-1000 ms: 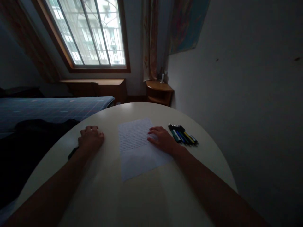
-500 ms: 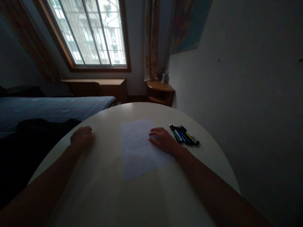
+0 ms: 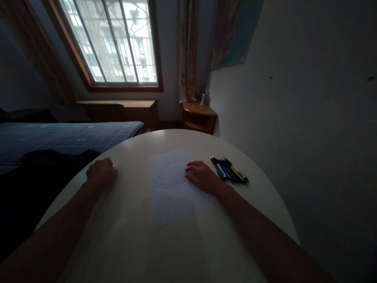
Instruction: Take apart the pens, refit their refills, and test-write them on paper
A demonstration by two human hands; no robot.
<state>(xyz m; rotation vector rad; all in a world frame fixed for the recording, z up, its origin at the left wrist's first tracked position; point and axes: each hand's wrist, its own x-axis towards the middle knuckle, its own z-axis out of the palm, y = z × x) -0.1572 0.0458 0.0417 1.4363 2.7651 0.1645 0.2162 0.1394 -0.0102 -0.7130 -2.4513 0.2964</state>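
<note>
A sheet of white paper (image 3: pixel 171 202) with lines of handwriting on its upper part lies slightly turned on the round white table (image 3: pixel 129 228). Flat on the paper's right side rests my right hand (image 3: pixel 203 177), fingers stretched out over the written lines and holding nothing. My left hand (image 3: pixel 101 173) is closed in a loose fist near the table's left edge, apart from the paper. A small bright spot shows at its fingers; what it is, I cannot make out. Just right of my right hand, several pens (image 3: pixel 229 171) with dark, green, blue and yellow parts lie side by side.
A bed (image 3: pixel 73 135) with a blue checked cover and dark cloth (image 3: pixel 59 157) adjoin the table on the left. A wooden corner shelf (image 3: pixel 200 110) stands behind the table. The white wall (image 3: pixel 294 129) runs along the right.
The left hand has turned slightly, and a bright spot now shows at its fingers. My right hand, the paper and the pens stay in place; the view has tipped up a little.
</note>
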